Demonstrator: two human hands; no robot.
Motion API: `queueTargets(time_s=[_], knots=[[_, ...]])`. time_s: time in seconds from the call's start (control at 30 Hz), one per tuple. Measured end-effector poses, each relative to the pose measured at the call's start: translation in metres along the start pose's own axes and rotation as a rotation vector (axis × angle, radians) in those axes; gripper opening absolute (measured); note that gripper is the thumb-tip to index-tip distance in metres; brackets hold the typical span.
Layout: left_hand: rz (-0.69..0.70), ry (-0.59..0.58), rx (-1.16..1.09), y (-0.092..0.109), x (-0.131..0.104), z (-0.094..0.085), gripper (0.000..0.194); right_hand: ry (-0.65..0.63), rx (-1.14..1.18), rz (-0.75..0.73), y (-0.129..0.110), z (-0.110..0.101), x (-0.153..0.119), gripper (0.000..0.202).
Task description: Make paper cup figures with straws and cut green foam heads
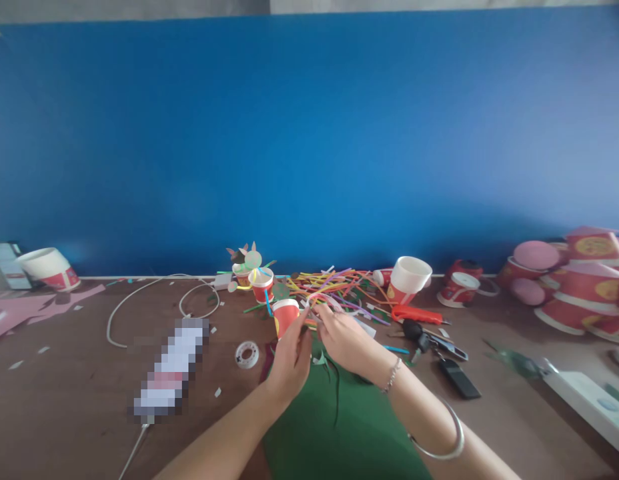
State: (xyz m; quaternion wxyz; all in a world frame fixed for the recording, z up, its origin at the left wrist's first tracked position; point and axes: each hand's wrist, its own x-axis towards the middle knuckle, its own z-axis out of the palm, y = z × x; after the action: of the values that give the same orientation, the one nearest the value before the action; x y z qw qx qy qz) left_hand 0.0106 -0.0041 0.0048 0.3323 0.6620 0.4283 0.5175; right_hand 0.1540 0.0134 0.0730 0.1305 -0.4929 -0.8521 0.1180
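Two hands over one green sheet [339,427], left hand [289,360] beside one red paper cup [285,315], fingers loosely curled, right hand [345,339] pinching one pale bent straw [323,300] (grip partly hidden), one tape roll [247,354] nearby, one loose heap of coloured straws [334,283] behind.

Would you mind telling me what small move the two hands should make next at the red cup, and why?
Probably thread the pale straw down to the red cup. Both the left hand and the right hand pinch near it, right beside the cup, above the green sheet.
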Motion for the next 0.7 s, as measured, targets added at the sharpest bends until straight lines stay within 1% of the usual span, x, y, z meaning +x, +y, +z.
queueTargets(time_s=[0.07, 0.2, 0.3, 0.37, 0.53, 0.7], knots=[[0.02, -0.027, 0.019, 0.0, 0.0, 0.0, 0.045, -0.022, -0.017, 0.024, -0.002, -0.002, 0.001, 0.032], [0.061, -0.011, 0.052, -0.001, -0.001, 0.0, 0.042, -0.024, -0.029, 0.045, -0.002, -0.006, 0.001, 0.032], [0.069, 0.029, 0.07, -0.002, 0.0, -0.001, 0.035, -0.035, -0.041, 0.049, -0.003, -0.006, 0.0, 0.031], [0.048, 0.071, 0.046, -0.002, 0.0, 0.0, 0.028, -0.043, -0.046, 0.035, -0.004, -0.006, 0.0, 0.029], [-0.061, 0.131, -0.071, 0.001, 0.002, 0.0, 0.019, -0.049, -0.051, -0.076, -0.008, -0.009, -0.005, 0.03], [-0.065, 0.152, -0.161, 0.003, 0.003, -0.001, 0.017, -0.004, -0.097, -0.223, -0.013, -0.013, -0.012, 0.03]])
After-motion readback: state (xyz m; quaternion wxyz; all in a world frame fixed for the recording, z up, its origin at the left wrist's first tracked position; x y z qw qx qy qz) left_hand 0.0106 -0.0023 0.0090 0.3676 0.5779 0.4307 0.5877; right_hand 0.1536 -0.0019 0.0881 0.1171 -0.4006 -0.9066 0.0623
